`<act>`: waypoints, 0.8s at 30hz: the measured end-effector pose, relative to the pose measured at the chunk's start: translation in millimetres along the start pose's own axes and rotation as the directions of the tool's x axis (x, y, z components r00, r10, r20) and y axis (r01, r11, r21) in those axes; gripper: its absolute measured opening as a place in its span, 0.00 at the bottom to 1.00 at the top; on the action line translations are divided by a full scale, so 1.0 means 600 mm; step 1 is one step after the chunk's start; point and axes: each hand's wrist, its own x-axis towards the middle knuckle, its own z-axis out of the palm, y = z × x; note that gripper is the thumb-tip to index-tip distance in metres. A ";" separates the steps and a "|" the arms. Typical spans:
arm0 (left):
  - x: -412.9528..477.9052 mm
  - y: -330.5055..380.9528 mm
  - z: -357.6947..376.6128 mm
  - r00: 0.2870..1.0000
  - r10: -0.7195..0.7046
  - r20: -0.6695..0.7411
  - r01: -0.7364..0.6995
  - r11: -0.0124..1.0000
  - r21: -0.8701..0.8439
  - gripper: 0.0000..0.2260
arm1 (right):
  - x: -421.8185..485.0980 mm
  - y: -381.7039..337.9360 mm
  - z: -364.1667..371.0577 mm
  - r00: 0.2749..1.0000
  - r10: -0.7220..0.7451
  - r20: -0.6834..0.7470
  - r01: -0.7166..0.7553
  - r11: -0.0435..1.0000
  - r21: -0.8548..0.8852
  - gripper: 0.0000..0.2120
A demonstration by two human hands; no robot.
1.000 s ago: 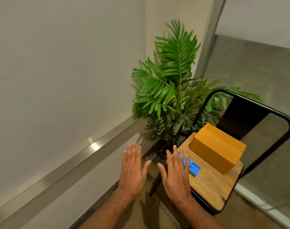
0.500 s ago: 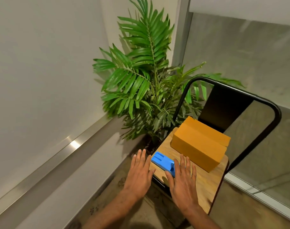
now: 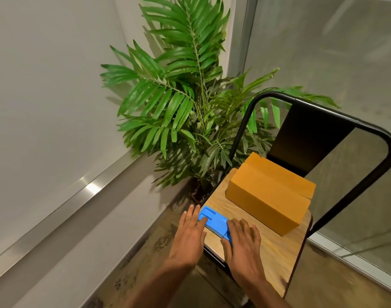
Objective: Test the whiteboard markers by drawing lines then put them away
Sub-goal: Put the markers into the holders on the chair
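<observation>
Blue tray (image 3: 214, 221): lies flat at the near-left edge of the chair seat (image 3: 277, 247), long axis running far-left to near-right.
Tray contents: moulded recesses show; markers cannot be made out.
Orange box (image 3: 268, 196): closed, behind the tray, contents hidden.
Left hand (image 3: 190, 236): released, straight fingers touching the tray's far-left end.
Right hand (image 3: 243, 243): released, flat over the tray's near-right end.

orange box (image 3: 269, 196) blocks seat (image 3: 277, 247) rear; front free.

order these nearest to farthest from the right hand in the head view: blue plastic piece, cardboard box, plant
From the right hand:
1. blue plastic piece, right at its fingers, front of the seat.
2. cardboard box, farther back on the seat.
3. plant, farthest, in the corner beyond the seat.
</observation>
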 end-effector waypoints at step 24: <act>-0.141 -0.092 -0.149 0.911 -0.073 -0.406 -0.035 0.967 -0.254 0.15 | -0.019 -0.188 -0.127 0.944 -0.310 -0.116 0.322 0.941 0.103 0.31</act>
